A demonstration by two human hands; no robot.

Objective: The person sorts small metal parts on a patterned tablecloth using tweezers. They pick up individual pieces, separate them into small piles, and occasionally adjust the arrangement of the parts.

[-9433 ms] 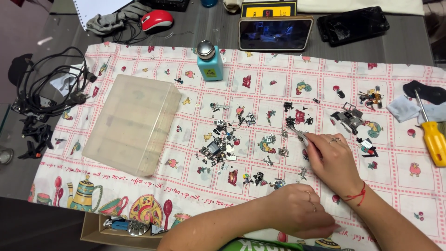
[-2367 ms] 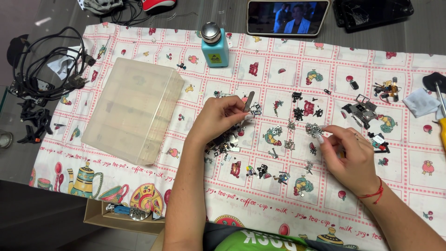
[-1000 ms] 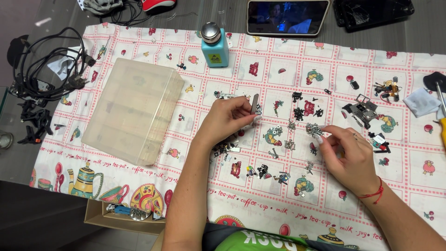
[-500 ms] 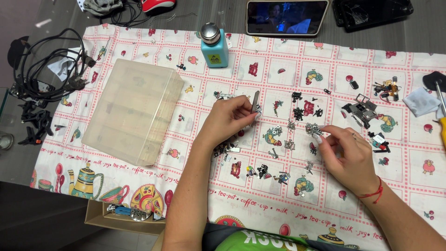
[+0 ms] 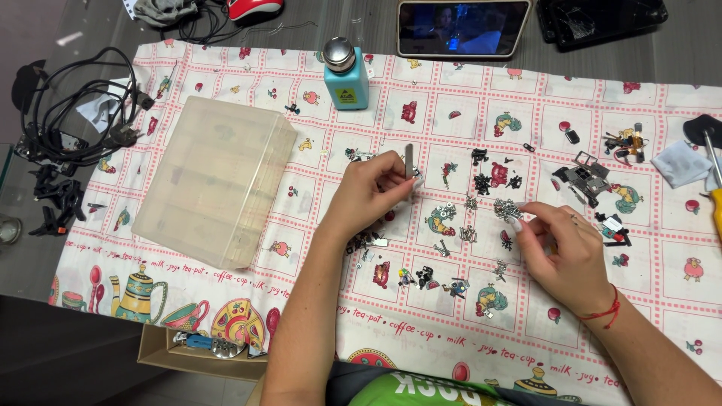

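My left hand (image 5: 366, 195) holds a small flat grey metal piece (image 5: 409, 160) upright between thumb and fingers, above a patterned cloth (image 5: 226, 301). My right hand (image 5: 560, 252) rests on the cloth to the right, its fingertips pinching or touching a tiny cluster of silvery parts (image 5: 508, 210). Between and below the hands lie several scattered small screws and dark parts (image 5: 440, 248).
A translucent plastic organiser box (image 5: 214, 180) lies left of the hands. A teal bottle with a metal cap (image 5: 345, 74) and a phone with a lit screen (image 5: 461, 27) stand behind. Black cables (image 5: 68, 113) lie far left, a yellow screwdriver (image 5: 713, 207) far right, a cardboard box (image 5: 199, 353) below.
My left hand came in from the near edge and picked up the metal piece; over the last second it has hardly moved. My right hand stays over the small parts.
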